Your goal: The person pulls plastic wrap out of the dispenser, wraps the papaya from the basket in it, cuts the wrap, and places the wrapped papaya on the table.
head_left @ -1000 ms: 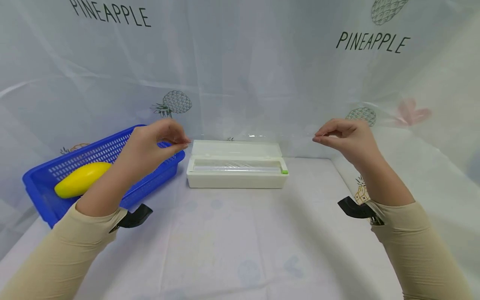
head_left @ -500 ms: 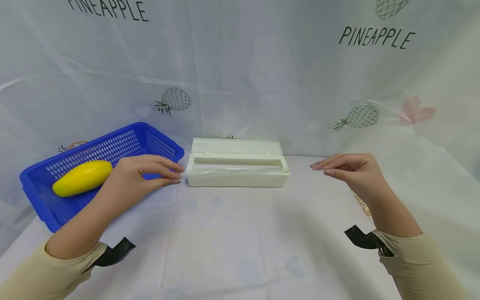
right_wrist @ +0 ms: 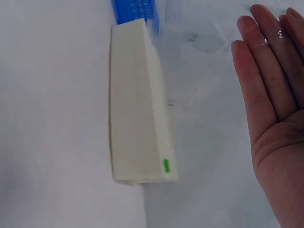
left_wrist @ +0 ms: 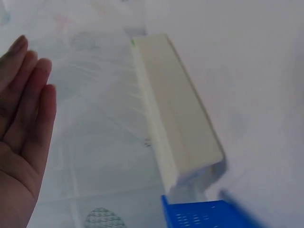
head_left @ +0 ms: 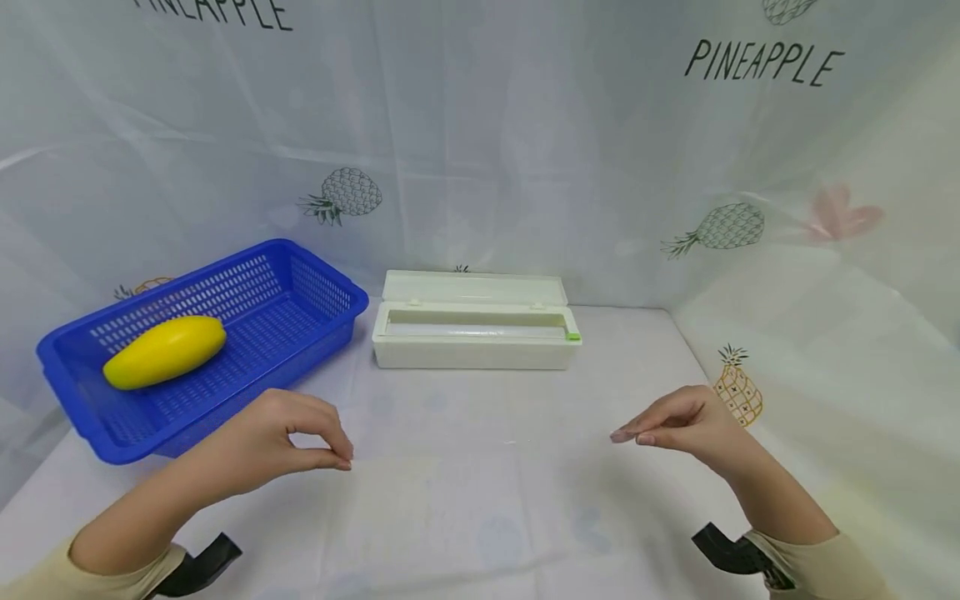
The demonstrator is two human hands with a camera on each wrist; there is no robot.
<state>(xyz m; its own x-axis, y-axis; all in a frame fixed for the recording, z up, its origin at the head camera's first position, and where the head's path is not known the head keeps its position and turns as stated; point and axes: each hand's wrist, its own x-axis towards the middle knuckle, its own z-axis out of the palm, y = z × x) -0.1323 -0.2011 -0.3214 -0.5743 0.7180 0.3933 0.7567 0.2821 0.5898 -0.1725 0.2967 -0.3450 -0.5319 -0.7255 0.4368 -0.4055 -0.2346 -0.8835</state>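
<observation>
A nearly invisible sheet of cling film (head_left: 512,442) stretches between my two hands, showing only as faint glints. My left hand (head_left: 288,437) pinches one end between thumb and fingertips, low over the table in front of the blue basket. Opposite it, my right hand (head_left: 690,425) pinches the other end; shiny bits of film show at its fingers (right_wrist: 266,42) in the right wrist view. Behind them stands a white cling film dispenser box (head_left: 476,357) with its lid (head_left: 474,288) raised and a roll (head_left: 480,331) inside. A green cutter slider (head_left: 573,337) sits at its right end.
The blue plastic basket (head_left: 255,367), at the left, contains a yellow papaya-shaped fruit (head_left: 165,352). Pale cloth covers the table (head_left: 450,533). A pineapple-print sheet (head_left: 495,167) hangs behind and at the right.
Both hands have come down and toward me, bringing the film from above the dispenser, across its front, to low over the near table. The dispenser and basket have stayed put.
</observation>
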